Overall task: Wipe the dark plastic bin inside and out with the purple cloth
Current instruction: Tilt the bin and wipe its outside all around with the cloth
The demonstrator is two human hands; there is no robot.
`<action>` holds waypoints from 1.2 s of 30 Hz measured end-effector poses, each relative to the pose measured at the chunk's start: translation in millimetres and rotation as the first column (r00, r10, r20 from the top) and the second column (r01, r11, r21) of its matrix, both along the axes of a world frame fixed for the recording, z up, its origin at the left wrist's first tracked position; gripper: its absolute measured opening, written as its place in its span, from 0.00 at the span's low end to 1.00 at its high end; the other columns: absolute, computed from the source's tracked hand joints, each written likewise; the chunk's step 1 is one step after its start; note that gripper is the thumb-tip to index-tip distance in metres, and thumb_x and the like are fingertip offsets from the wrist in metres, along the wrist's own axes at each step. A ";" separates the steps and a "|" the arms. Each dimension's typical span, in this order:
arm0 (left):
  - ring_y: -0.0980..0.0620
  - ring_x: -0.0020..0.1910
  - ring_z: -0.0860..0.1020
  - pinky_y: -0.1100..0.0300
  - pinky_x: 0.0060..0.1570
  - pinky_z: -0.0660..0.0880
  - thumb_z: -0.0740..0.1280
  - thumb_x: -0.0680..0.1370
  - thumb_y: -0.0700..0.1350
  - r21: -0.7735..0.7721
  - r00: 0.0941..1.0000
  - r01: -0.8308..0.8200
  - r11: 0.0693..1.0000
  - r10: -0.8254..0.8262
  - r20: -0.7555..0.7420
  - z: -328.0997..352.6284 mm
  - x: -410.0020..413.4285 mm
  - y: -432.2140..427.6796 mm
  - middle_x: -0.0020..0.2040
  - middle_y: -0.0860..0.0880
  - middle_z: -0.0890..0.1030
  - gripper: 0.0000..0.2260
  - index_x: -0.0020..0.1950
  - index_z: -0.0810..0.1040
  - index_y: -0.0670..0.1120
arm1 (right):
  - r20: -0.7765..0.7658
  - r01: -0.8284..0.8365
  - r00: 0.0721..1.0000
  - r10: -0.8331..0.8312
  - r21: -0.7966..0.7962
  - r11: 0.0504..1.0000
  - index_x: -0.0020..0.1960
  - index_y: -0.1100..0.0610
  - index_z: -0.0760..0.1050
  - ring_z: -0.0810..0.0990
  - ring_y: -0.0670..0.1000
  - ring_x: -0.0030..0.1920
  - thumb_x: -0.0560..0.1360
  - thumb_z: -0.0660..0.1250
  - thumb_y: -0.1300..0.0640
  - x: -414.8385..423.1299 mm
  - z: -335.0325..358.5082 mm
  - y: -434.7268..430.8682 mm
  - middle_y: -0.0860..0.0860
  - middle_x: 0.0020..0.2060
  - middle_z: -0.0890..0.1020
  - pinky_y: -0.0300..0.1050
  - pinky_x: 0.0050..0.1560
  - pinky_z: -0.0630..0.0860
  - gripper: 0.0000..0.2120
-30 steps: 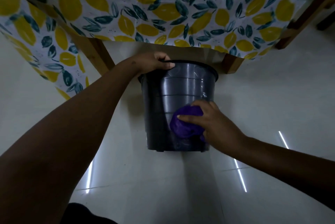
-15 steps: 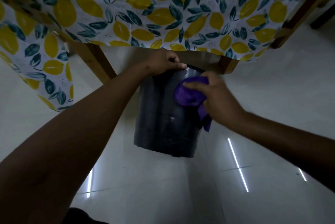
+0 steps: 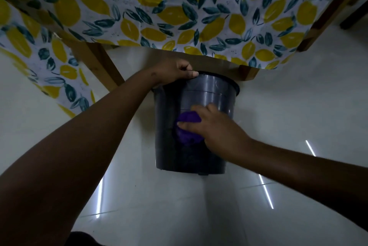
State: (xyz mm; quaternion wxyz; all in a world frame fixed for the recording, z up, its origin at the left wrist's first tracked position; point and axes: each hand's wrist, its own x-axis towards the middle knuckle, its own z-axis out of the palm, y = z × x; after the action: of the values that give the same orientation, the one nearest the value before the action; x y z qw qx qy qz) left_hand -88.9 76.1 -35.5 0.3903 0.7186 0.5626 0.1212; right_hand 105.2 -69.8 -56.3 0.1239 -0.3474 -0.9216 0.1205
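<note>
The dark plastic bin (image 3: 211,94) stands upright on the pale floor, just in front of the table edge. My left hand (image 3: 175,72) grips its rim at the upper left, thumb over the edge. My right hand (image 3: 215,126) presses the bunched purple cloth (image 3: 186,128) flat against the bin's outer wall, about halfway down its near side. Most of the cloth is hidden under my fingers and palm. The bin's inside is out of sight from this angle.
A table with a lemon-and-leaf patterned cloth (image 3: 179,10) overhangs the bin from behind. Wooden table legs (image 3: 99,64) stand to the left, and a wooden leg foot (image 3: 248,72) sits just right of the rim. The glossy tiled floor (image 3: 298,106) shows light streaks.
My right hand has slid the purple cloth down from near the rim to the middle of the bin's side. The bin, tilted half a second ago, stands level again. My left hand kept hold of the rim.
</note>
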 end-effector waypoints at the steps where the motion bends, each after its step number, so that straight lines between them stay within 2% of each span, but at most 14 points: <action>1: 0.64 0.29 0.69 0.69 0.32 0.64 0.68 0.76 0.54 -0.001 1.000 0.009 1.000 -0.009 0.000 1.1 1.3 -0.6 0.32 0.54 0.71 0.10 0.37 0.73 0.53 | -0.031 0.059 0.998 -0.060 -0.041 0.997 0.68 0.47 0.69 0.67 0.65 0.61 0.69 0.67 0.65 4.6 0.6 13.0 0.61 0.65 0.69 0.60 0.55 0.72 0.30; 4: 0.66 0.27 0.68 0.72 0.29 0.63 0.67 0.77 0.52 0.011 0.999 0.032 0.999 -0.032 0.006 1.5 6.7 -1.5 0.32 0.54 0.70 0.11 0.37 0.73 0.52 | -0.178 0.303 0.923 -0.342 -0.215 0.929 0.61 0.39 0.70 0.70 0.61 0.60 0.71 0.62 0.65 25.3 6.2 52.7 0.57 0.61 0.70 0.58 0.56 0.72 0.26; 6: 0.65 0.26 0.68 0.71 0.29 0.63 0.67 0.77 0.52 0.021 0.999 0.033 0.999 -0.033 0.009 0.8 10.4 -1.7 0.32 0.54 0.70 0.11 0.37 0.73 0.51 | -0.202 0.343 0.904 -0.377 -0.186 0.921 0.59 0.37 0.67 0.69 0.60 0.60 0.73 0.62 0.64 33.7 4.7 58.2 0.57 0.61 0.70 0.57 0.57 0.72 0.25; 10: 0.63 0.27 0.67 0.73 0.27 0.62 0.67 0.77 0.51 0.024 1.000 0.017 1.000 -0.017 0.008 -1.8 9.2 -0.4 0.32 0.53 0.70 0.10 0.42 0.75 0.46 | -0.023 0.167 0.985 -0.170 -0.083 0.982 0.66 0.40 0.67 0.63 0.62 0.67 0.74 0.64 0.61 16.2 0.5 3.4 0.58 0.68 0.65 0.60 0.65 0.65 0.25; 12: 0.62 0.29 0.67 0.71 0.29 0.64 0.67 0.77 0.52 0.006 1.000 0.021 1.000 -0.021 0.002 -1.4 7.2 0.3 0.32 0.54 0.71 0.10 0.41 0.75 0.48 | 0.027 -0.018 0.999 0.018 -0.013 1.000 0.68 0.45 0.68 0.66 0.62 0.64 0.68 0.70 0.63 1.6 -6.9 -31.0 0.59 0.67 0.67 0.63 0.56 0.72 0.31; 14: 0.61 0.31 0.68 0.72 0.30 0.65 0.67 0.77 0.53 -0.008 1.000 0.021 1.000 -0.021 -0.012 -0.7 6.6 0.6 0.33 0.55 0.72 0.10 0.40 0.75 0.50 | 0.070 -0.098 0.993 0.099 -0.009 0.995 0.65 0.47 0.72 0.68 0.59 0.57 0.61 0.74 0.64 -5.9 -13.7 -46.4 0.58 0.63 0.71 0.57 0.46 0.76 0.35; 16: 0.61 0.33 0.69 0.73 0.29 0.65 0.67 0.77 0.53 -0.007 1.000 0.020 1.000 -0.020 -0.008 -1.1 7.8 0.9 0.34 0.55 0.73 0.09 0.41 0.75 0.50 | 0.059 -0.064 0.996 0.065 -0.015 0.998 0.67 0.46 0.69 0.67 0.61 0.58 0.64 0.72 0.63 -6.3 -13.4 -37.7 0.59 0.65 0.69 0.57 0.48 0.75 0.34; 19: 0.60 0.33 0.69 0.73 0.28 0.64 0.68 0.76 0.53 0.015 1.000 0.014 1.000 -0.014 0.017 -1.2 12.0 0.0 0.34 0.53 0.73 0.10 0.43 0.76 0.47 | 0.007 0.123 0.992 -0.122 -0.022 0.992 0.70 0.46 0.65 0.64 0.65 0.63 0.71 0.64 0.62 2.4 1.8 1.8 0.61 0.66 0.65 0.60 0.57 0.70 0.29; 22: 0.59 0.31 0.68 0.69 0.30 0.65 0.68 0.77 0.53 0.022 1.000 0.022 0.999 -0.022 -0.003 0.6 17.0 -1.3 0.33 0.53 0.72 0.10 0.43 0.76 0.46 | -0.030 0.254 0.967 -0.255 -0.023 0.967 0.70 0.45 0.66 0.64 0.66 0.62 0.71 0.62 0.66 13.9 7.7 36.0 0.62 0.64 0.66 0.57 0.59 0.68 0.30; 24: 0.59 0.31 0.68 0.70 0.28 0.64 0.68 0.77 0.53 0.028 1.000 0.017 0.999 -0.017 -0.006 1.7 18.0 -1.7 0.32 0.53 0.71 0.10 0.43 0.76 0.47 | 0.007 0.248 0.969 -0.248 -0.012 0.969 0.70 0.45 0.65 0.63 0.66 0.63 0.72 0.63 0.64 7.6 6.6 28.3 0.61 0.66 0.65 0.57 0.59 0.68 0.29; 27: 0.59 0.32 0.68 0.73 0.26 0.63 0.68 0.77 0.53 0.015 1.000 0.005 1.000 -0.005 -0.009 2.5 16.4 -1.1 0.33 0.53 0.72 0.10 0.44 0.76 0.47 | 0.061 0.057 0.996 -0.059 0.033 0.998 0.69 0.47 0.67 0.64 0.64 0.63 0.71 0.66 0.63 -9.5 1.8 -13.9 0.60 0.67 0.65 0.61 0.55 0.71 0.28; 30: 0.60 0.33 0.69 0.74 0.27 0.64 0.68 0.76 0.54 -0.013 1.000 0.008 1.000 -0.008 -0.012 4.1 15.7 -1.1 0.35 0.53 0.73 0.10 0.43 0.76 0.49 | 0.087 -0.101 0.992 0.095 0.061 0.993 0.67 0.48 0.71 0.67 0.61 0.60 0.66 0.73 0.64 -18.8 -1.8 -41.5 0.58 0.66 0.68 0.57 0.47 0.73 0.32; 33: 0.60 0.33 0.69 0.72 0.28 0.65 0.68 0.76 0.54 -0.012 1.000 0.017 1.000 -0.017 0.004 4.1 16.2 -1.9 0.34 0.53 0.72 0.10 0.40 0.75 0.49 | 0.035 0.001 0.999 -0.002 0.009 1.000 0.67 0.44 0.69 0.66 0.62 0.61 0.71 0.68 0.61 -10.8 -4.7 -14.8 0.58 0.65 0.67 0.59 0.54 0.72 0.27; 36: 0.60 0.31 0.68 0.68 0.30 0.65 0.68 0.77 0.53 -0.004 1.000 0.016 1.000 -0.016 0.007 5.9 12.4 -3.8 0.32 0.53 0.71 0.10 0.39 0.74 0.50 | -0.039 0.140 0.989 -0.142 -0.049 0.989 0.63 0.44 0.72 0.69 0.64 0.55 0.73 0.54 0.56 14.0 6.1 26.2 0.60 0.59 0.71 0.54 0.56 0.69 0.21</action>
State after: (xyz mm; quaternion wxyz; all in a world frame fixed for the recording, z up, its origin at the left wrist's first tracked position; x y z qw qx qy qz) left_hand -76.6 72.3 -29.6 0.3949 0.7217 0.5558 0.1194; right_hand 119.2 -43.6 -50.2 0.1434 -0.4120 -0.8889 0.1400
